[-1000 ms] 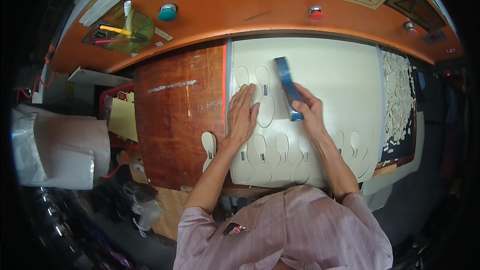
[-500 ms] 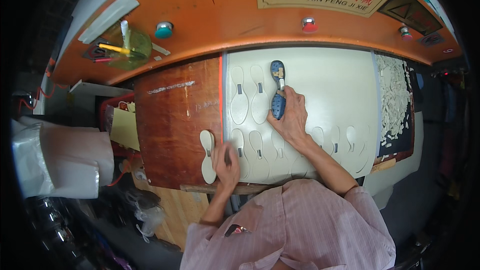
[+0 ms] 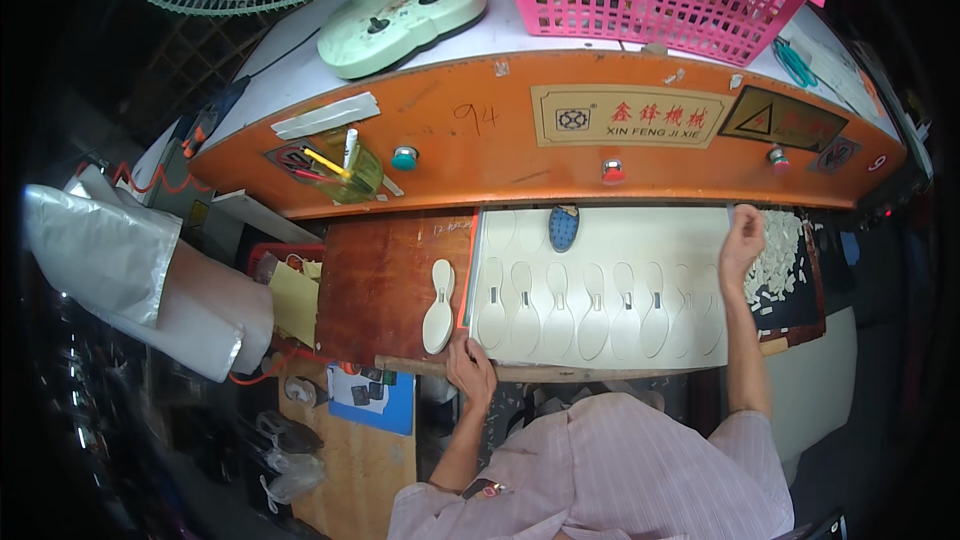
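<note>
A white sheet [image 3: 625,225] lies on the press bed, with a row of shoe-sole shapes cut in it, several with a small dark slot. My left hand [image 3: 471,368] is at its near left corner by the bed's front edge, fingers curled in. At the sheet's far right edge, my right hand [image 3: 741,245] has its fingers closed beside the scraps. What either hand grips, if anything, is hidden. A blue sole-shaped cutting die [image 3: 564,230] rests on the sheet, its far part hidden beneath the orange beam. Cut white soles [image 3: 438,310] lie left of the sheet.
The orange press beam [image 3: 500,175] spans the far side, with a pen cup [image 3: 357,180] on its front. A pink basket [image 3: 640,0] and a green fan [image 3: 400,25] stand above it. White scraps [image 3: 780,260] are heaped at right; silvery wrapped material [image 3: 130,270] sits at left.
My right hand has let go of the die and moved right to the sheet's edge. My left hand has drawn back to the near corner. The view has shifted, showing the fan and basket.
</note>
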The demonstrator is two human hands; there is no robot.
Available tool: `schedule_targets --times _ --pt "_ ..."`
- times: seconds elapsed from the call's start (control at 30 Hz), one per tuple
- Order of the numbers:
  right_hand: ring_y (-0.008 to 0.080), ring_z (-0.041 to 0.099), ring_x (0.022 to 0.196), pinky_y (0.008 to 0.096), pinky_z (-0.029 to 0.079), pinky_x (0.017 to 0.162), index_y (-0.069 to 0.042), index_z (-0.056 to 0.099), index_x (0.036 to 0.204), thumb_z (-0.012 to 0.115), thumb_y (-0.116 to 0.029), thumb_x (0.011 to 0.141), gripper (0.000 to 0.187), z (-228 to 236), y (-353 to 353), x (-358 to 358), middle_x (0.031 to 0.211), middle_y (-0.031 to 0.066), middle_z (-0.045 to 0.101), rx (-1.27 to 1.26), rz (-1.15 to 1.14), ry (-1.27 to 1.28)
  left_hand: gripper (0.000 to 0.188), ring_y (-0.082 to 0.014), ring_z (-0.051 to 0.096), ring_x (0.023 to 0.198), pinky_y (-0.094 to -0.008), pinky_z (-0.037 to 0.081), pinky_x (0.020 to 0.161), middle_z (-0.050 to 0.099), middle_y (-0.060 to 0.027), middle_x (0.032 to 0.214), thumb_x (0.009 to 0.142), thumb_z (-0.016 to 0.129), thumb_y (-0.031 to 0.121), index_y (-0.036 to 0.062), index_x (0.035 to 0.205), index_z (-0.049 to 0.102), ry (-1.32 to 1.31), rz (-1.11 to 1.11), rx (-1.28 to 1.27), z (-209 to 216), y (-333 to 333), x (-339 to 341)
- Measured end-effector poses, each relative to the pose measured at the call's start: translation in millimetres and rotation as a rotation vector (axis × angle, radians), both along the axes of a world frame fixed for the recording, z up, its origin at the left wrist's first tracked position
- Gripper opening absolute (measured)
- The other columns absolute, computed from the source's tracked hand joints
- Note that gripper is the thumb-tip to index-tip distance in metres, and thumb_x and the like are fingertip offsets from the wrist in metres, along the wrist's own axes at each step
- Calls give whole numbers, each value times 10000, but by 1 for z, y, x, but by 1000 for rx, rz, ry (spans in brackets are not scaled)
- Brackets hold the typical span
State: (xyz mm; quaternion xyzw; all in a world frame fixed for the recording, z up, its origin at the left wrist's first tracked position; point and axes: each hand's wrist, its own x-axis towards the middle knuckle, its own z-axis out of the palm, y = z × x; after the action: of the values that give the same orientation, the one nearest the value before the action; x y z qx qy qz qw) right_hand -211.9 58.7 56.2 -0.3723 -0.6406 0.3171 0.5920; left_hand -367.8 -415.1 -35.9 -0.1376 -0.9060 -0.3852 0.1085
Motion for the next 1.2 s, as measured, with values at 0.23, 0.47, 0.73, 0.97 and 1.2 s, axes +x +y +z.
schedule_targets --times 0.23,0.47,0.73,0.97,1.2 --pt "102 506 774 280 454 724 -15 650 1049 583 -205 1094 206 72 78 14 862 -2 607 73 97 -287 303 -488 660 977 -535 503 864 705 -283 1026 1067 535 208 -41 1147 688 -75 -110 5 7 50 -51" --pt "179 645 818 333 519 762 21 669 1071 627 -230 1065 255 26 83 92 885 89 684 -46 14 -394 338 -494 659 838 -529 488 744 676 -295 878 1083 512 255 -30 1039 688 -22 -68 13 50 117 -85" --pt "302 711 781 445 527 760 29 703 1017 617 -319 1061 361 -34 35 145 851 178 732 -416 11 -623 397 -448 639 694 -514 463 665 643 -265 740 1091 513 305 -18 917 664 4 -29 6 59 118 -81" --pt "397 647 906 493 435 891 -15 684 1010 547 -298 1088 324 -56 2 163 912 204 698 -18 -93 -776 337 -447 702 822 -506 520 748 718 -263 877 1061 568 281 -18 1076 724 -50 -60 63 41 82 -59" --pt "419 640 819 513 444 831 9 666 897 521 -335 1097 423 -92 -27 176 820 221 681 -81 -81 -870 331 -439 692 817 -496 514 762 720 -272 902 1051 590 264 -37 1122 708 -157 -105 91 8 48 -54"
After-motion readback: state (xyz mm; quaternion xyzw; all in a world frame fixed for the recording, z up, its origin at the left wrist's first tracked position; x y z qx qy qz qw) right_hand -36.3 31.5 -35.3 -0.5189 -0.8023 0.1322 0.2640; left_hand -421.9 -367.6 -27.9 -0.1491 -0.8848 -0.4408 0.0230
